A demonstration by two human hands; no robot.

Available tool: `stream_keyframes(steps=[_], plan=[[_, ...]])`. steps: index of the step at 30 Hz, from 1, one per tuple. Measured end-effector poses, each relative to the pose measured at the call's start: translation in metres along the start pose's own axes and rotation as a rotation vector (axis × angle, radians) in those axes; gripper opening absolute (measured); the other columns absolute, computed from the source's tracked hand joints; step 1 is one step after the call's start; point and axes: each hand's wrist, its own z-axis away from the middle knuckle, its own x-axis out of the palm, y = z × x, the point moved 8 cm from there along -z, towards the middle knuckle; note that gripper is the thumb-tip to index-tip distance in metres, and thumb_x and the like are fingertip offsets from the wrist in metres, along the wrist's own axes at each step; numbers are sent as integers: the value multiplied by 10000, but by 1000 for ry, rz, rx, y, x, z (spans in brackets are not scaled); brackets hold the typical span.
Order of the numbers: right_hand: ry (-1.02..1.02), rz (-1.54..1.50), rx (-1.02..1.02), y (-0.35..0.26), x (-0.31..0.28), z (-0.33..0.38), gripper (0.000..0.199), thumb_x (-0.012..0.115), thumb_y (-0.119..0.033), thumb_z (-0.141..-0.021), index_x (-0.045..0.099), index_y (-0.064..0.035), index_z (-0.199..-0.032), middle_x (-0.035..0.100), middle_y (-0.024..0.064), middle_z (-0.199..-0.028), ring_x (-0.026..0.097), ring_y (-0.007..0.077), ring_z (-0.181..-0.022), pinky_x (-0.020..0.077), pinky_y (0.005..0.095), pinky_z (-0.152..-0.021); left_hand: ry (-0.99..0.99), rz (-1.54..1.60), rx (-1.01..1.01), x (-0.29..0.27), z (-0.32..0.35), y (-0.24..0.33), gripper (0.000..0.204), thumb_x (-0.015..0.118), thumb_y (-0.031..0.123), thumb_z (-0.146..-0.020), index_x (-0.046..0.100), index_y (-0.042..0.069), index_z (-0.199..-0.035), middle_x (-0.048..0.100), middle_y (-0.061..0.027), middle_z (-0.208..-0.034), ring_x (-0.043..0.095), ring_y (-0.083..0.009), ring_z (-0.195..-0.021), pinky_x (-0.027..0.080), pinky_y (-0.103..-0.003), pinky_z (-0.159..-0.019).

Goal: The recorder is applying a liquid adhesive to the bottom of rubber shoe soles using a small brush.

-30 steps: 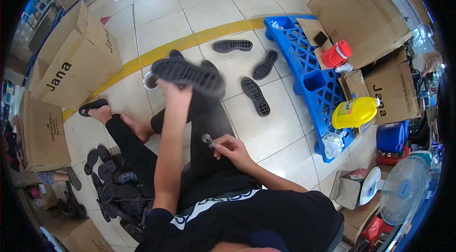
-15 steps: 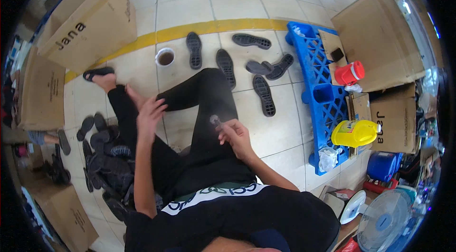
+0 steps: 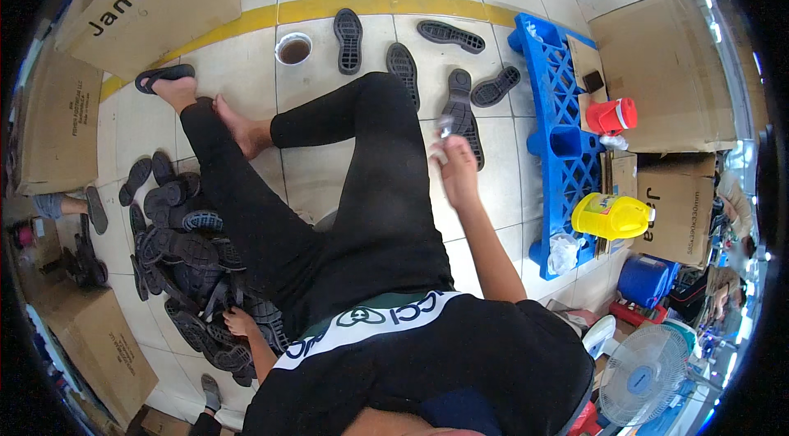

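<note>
My right hand (image 3: 459, 171) is raised to the right of my bent knee. Its fingers are closed on a small tool with a pale tip (image 3: 445, 125); motion blur hides its exact kind. My left hand (image 3: 240, 322) is down at the pile of dark shoe soles (image 3: 197, 259) beside my thigh, its fingers closed on the edge of a shoe sole. Several black soles lie apart on the tiles beyond my knee, among them a treaded sole (image 3: 348, 41) and a sole (image 3: 459, 95) overlapping another. A white cup of brown liquid (image 3: 293, 50) stands near my foot.
A blue plastic pallet (image 3: 538, 99) at the right bears a red jug (image 3: 612, 115) and a yellow bottle (image 3: 612, 216). Cardboard boxes (image 3: 156, 9) flank both sides. A fan (image 3: 645, 377) stands at lower right. Other people's feet (image 3: 96, 210) show at the left.
My left hand has dropped from above my shin to the sole pile. My right hand has moved right with the small tool. One sole beyond my knee has turned and now overlaps another.
</note>
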Motion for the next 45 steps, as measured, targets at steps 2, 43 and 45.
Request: stream_keyframes(steps=[2,43,45], plan=[[193,180,-67,1,-75,-32,120,529,-241,-992,578,-146,-1047,602,6,-1079,543,134,-1030,418,326,-873,118,-72,-145,-13,4,6,466,429,437,-949,519,159,-1312,528,-129,-1305,527,-346,-1157,371,-536,-988],[-104,-20,-127,-25,49,-140,155,530,-206,-987,581,-89,-1075,601,91,-1221,613,195,-1026,516,346,-847,-554,51,-161,44,-61,-55,870,555,691,-760,579,-52,-1212,558,-229,-1291,471,-421,-1240,231,-543,-1055],[-73,23,-95,-6,42,-144,146,531,-187,-986,577,-79,-1073,614,81,-1186,616,197,-1026,515,361,-850,-631,36,-43,54,-75,-50,871,544,690,-771,557,-37,-1250,538,-233,-1315,454,-420,-1255,220,-550,-1060]])
